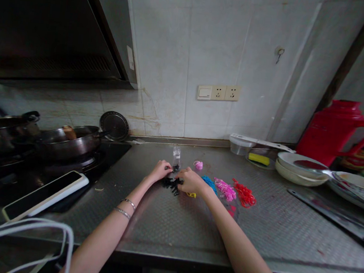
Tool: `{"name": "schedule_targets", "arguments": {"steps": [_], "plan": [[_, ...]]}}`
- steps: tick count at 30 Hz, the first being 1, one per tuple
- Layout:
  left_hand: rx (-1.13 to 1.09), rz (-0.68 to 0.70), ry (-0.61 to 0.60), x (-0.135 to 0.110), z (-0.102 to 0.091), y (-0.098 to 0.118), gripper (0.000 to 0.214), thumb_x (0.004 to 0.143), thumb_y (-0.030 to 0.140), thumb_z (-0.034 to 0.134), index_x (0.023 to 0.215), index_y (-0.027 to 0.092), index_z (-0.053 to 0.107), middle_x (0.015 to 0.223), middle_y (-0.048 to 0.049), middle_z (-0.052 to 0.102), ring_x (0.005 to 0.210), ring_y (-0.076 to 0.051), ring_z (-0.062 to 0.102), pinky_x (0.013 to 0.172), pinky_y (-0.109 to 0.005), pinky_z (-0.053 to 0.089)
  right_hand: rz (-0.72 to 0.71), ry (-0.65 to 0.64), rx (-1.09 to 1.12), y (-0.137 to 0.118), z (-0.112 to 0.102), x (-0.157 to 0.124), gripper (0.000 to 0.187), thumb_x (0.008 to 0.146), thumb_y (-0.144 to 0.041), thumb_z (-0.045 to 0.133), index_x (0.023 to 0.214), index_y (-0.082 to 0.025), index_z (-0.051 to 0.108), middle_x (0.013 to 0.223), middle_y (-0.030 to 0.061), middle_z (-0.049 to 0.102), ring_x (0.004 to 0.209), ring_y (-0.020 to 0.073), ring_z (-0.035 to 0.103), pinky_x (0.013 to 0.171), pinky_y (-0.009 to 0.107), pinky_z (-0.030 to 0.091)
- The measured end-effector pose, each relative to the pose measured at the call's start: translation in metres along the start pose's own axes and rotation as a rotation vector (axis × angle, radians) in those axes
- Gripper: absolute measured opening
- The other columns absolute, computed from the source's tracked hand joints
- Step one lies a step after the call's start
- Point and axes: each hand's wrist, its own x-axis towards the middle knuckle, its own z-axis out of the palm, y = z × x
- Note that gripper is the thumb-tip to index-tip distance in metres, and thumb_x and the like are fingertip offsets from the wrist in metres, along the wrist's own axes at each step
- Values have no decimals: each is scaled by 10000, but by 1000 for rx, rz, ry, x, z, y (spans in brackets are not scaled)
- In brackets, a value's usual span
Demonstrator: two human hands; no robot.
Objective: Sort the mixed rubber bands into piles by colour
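My left hand (160, 170) and my right hand (190, 180) meet over a pile of small black rubber bands (171, 183) on the steel counter (193, 223). Both hands have their fingers curled in a pinch on black bands. A small clear jar (176, 158) with something dark in its bottom stands just behind the hands. To the right lie loose piles of bands: yellow (191, 194), blue (210, 182), pink (225, 188) and red (244, 195). A small pink bundle (198, 164) lies near the jar.
A stove with a dark pan (68, 140) and a wok (2, 125) stands at the left. A phone (46, 194) lies by it, white cables (31, 233) in front. At the right are bowls (298, 168), a red thermos (333, 129), a knife (329, 213) and a clear tub (240, 145).
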Motion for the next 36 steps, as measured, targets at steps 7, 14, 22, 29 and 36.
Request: {"name": "schedule_targets", "arguments": {"steps": [7, 14, 22, 29, 36], "plan": [[-9, 5, -50, 0, -3, 0, 87, 666, 163, 580, 677, 171, 666, 738, -46, 614, 793, -166, 521, 832, -290, 374, -41, -24, 9, 0, 3, 1, 405, 593, -216, 559, 985, -206, 664, 938, 59, 661, 846, 195, 562, 838, 304, 364], [57, -30, -37, 0, 0, -1, 111, 692, 195, 573, 755, 164, 660, 791, -65, 610, 820, -177, 519, 817, -298, 382, 1, -27, -46, 2, 4, -1, 415, 593, -250, 576, 993, -185, 662, 967, 80, 642, 857, 212, 533, 795, 298, 379], [101, -8, -63, -1, 2, 0, 131, 726, 180, 524, 724, 157, 653, 766, -61, 604, 817, -171, 512, 836, -303, 361, -5, -39, -69, 3, 6, 1, 307, 653, -235, 580, 942, -198, 677, 890, 70, 638, 826, 194, 519, 779, 292, 369], [137, -15, 37, 4, -12, -13, 148, 745, 185, 508, 744, 148, 651, 785, -65, 599, 808, -175, 509, 800, -297, 374, 4, -75, -67, 8, 10, 2, 195, 732, -237, 577, 892, -193, 680, 863, 64, 623, 875, 191, 498, 785, 282, 355], [115, -7, 287, 16, -54, -8, 114, 752, 190, 520, 746, 164, 631, 804, -47, 573, 833, -173, 486, 818, -326, 370, 46, -43, -47, 1, 3, 0, 150, 724, -223, 612, 850, -174, 677, 904, 77, 591, 879, 190, 479, 742, 269, 361]]}}
